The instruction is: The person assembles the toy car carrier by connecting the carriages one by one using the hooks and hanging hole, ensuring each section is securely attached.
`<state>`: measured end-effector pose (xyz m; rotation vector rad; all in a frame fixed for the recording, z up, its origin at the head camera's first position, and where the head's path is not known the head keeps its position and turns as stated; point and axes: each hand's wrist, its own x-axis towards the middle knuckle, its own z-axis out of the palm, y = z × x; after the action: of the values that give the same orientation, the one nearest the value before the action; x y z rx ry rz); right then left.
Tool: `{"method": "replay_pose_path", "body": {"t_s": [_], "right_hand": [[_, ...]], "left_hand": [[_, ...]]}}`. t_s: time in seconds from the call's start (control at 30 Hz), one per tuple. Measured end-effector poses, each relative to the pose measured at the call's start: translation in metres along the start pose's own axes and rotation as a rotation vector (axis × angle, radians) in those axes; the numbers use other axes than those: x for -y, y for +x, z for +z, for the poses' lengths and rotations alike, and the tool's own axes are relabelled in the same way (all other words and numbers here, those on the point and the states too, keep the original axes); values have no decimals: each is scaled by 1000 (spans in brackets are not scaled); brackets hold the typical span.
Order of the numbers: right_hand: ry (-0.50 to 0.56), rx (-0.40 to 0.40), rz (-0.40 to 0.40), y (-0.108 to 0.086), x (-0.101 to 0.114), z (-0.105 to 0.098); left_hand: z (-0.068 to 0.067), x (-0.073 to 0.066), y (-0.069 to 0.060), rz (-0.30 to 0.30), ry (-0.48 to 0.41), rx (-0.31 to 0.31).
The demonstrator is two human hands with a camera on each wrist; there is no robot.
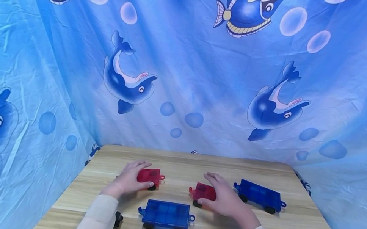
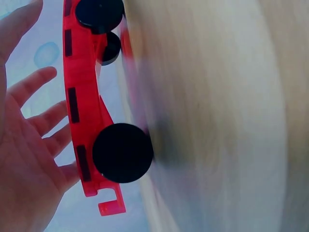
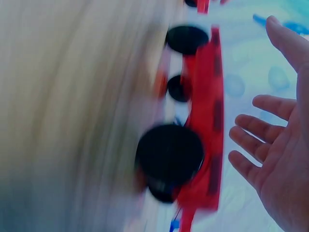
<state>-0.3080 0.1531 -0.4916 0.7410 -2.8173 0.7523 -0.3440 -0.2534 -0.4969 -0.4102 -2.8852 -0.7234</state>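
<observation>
On the left of the table a red toy train wagon (image 1: 149, 175) stands on black wheels, its left part hidden under my left hand (image 1: 129, 178). In the left wrist view that wagon (image 2: 83, 101) shows a hook at its lower end; the fingers are spread beside its top and the thumb is apart from it. My right hand (image 1: 229, 202) hovers over a second red wagon (image 1: 202, 192), covering its right part. The right wrist view shows a gap between this wagon (image 3: 205, 121) and the loosely extended fingers (image 3: 258, 128).
Nearer the front edge, a blue wagon (image 1: 166, 214) stands between the forearms. Another blue wagon (image 1: 259, 195) sits angled to the right of my right hand. Behind and beside the wooden table (image 1: 177, 167) hangs a blue curtain (image 1: 191, 54) printed with sea animals.
</observation>
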Motion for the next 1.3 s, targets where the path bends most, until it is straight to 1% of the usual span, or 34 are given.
{"method": "replay_pose_path", "body": {"t_s": [0.17,0.27,0.37,0.53,0.63,0.8,0.93,1.1,1.3], "right_hand": [[32,73,-63,-3,23,5],[56,116,-66,-5,32,7],[90,167,-45,-6,39,10],[124,229,-50,-7,45,18],[124,255,-66,-9,49,20],[83,278,-91,-11,55,24],[43,279,-135,-11,58,28],[8,294,-149,-10,61,30],[-88,291,-177,-7,64,33]], "left_hand": [[4,-2,-1,-10,-11,12],[6,-4,-3,-5,-17,21],[6,-5,-4,4,-28,24],[8,-3,-5,-26,-15,34],[8,-2,-6,-30,-5,28],[7,-3,-7,-41,1,24],[8,-2,-7,-47,1,17],[8,0,-8,-50,-6,9],[7,1,-8,-59,-18,4]]}}
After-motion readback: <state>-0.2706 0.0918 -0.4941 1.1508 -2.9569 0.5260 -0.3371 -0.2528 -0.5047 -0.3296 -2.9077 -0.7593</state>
